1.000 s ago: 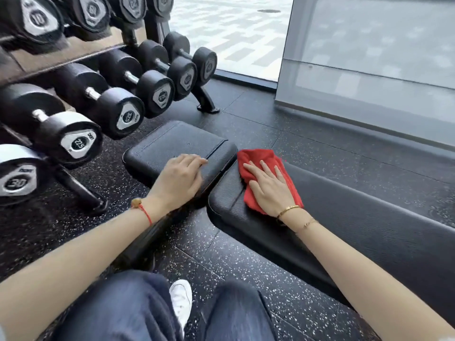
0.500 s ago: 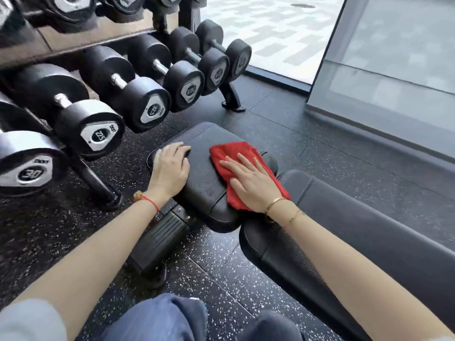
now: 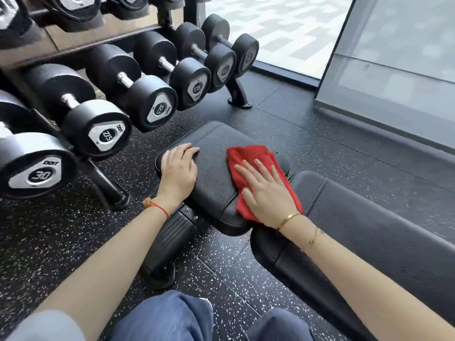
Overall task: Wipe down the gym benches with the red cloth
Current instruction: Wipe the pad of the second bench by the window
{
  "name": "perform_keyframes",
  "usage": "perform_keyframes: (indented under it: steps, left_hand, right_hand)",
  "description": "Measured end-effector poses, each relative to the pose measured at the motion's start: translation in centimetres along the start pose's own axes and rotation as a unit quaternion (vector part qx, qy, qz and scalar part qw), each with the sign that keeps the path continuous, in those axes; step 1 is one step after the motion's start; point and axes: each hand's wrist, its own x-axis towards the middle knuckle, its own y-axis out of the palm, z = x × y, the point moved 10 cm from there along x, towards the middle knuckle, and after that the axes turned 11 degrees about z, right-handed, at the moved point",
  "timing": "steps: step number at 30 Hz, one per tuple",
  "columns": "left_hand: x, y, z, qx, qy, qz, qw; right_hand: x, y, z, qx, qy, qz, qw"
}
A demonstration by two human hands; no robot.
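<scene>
The black padded seat pad [image 3: 214,163] of the gym bench lies in the middle of the view. The long back pad [image 3: 369,227] runs off to the lower right. A red cloth [image 3: 248,156] is spread on the right half of the seat pad. My right hand [image 3: 267,190] lies flat on the cloth with straight, spread fingers and presses it onto the pad. My left hand [image 3: 178,168] rests on the seat pad's left edge, with its fingers bent over the rim.
A dumbbell rack [image 3: 108,183] with several black dumbbells [image 3: 147,99] stands close on the left. The bench's base foot [image 3: 170,239] sits under the seat pad on the speckled rubber floor [image 3: 283,124]. A glass wall [image 3: 394,70] runs along the right rear. My knees [image 3: 172,316] are at the bottom.
My right hand has slid the red cloth from the back pad's end onto the seat pad. My left hand has shifted to the seat pad's left edge.
</scene>
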Motion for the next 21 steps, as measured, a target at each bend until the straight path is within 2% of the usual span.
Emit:
perform_keyframes:
  steps: [3,5,8,12,14,16,21]
  left_hand:
    - [0.0,0.0,0.1,0.0,-0.002,-0.003,1.0]
    - [0.0,0.0,0.0,0.0,-0.004,-0.005,1.0]
    - [0.0,-0.1,-0.2,0.0,-0.006,-0.007,1.0]
    - [0.0,-0.1,-0.3,0.009,-0.005,-0.007,1.0]
    - [0.0,-0.1,-0.3,0.009,-0.004,-0.007,1.0]
    - [0.0,-0.2,-0.3,0.008,-0.003,-0.009,1.0]
    - [-0.1,-0.1,-0.3,0.002,0.0,0.007,1.0]
  right_hand:
    - [3.9,-1.5,-5.5,0.033,0.118,-0.001,0.992]
    - [6.2,-2.2,-6.1,0.038,0.149,-0.003,0.988]
    - [6.6,-1.9,-2.5,0.004,0.095,-0.005,0.995]
    - [0.6,0.0,2.9,-0.005,-0.067,0.018,0.998]
    - [-2.0,0.5,3.4,-0.008,-0.103,0.03,0.994]
    - [-1.8,0.4,1.7,-0.001,-0.083,0.033,0.996]
    - [5.0,-1.4,-2.4,0.019,0.045,0.015,0.999]
